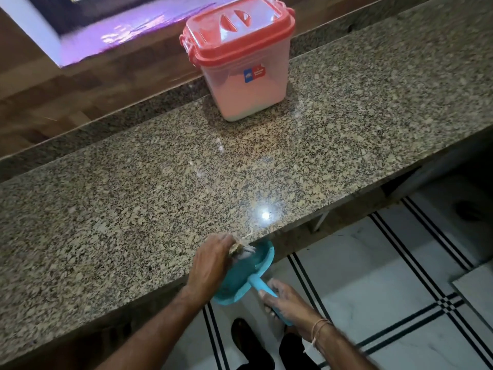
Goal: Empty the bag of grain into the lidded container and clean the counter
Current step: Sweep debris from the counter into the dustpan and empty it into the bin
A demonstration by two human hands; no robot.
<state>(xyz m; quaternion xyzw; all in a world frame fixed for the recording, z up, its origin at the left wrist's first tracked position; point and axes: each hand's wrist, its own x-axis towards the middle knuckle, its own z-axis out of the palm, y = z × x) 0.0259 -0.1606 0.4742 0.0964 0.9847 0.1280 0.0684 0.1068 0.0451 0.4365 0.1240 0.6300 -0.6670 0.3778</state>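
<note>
Container (240, 62): red lid on, at the back of the bench (120, 204), well apart from both hands.
Left hand (210, 263): fingers curled round a small, blurred brush (240, 249) at the bench's front edge.
Right hand (288, 303): grips the handle of a teal dustpan (240, 279), just below that edge.

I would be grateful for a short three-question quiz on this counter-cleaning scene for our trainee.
1. True or false: the red lid sits closed on the container.
2. Relative to the counter, the dustpan is: A) resting on top of it; B) held just below its front edge; C) lying on the floor.
3. Fill in: while the left hand holds a small pale thing at the counter's edge over the pan, the ___ hand grips the dustpan's handle.

Key: 1 true; 2 B; 3 right, the right hand.
</note>
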